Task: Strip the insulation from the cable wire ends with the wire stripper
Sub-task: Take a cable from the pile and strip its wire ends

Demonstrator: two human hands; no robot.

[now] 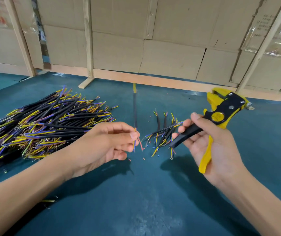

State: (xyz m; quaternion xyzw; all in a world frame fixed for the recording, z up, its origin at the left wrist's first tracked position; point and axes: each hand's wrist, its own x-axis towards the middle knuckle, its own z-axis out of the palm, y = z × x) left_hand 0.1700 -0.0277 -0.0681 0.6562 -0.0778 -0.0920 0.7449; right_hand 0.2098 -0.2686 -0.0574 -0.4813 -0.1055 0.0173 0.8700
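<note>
Head view: cable pile (39, 126) left of hands.

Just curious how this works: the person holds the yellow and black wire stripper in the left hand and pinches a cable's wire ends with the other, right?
Not quite. The head view shows the wire stripper in the right hand; the left hand pinches the cable's wire ends.

**Open mat in front, cables on both flanks**

The teal mat (146, 201) lies bare between and below the 2 forearms. To the left a big cable pile (39, 128) blocks the surface. A small cable cluster (163, 133) sits mid-table between the hands. Behind, cardboard panels (170, 53) and wooden posts (88, 40) wall off the far edge.
</note>
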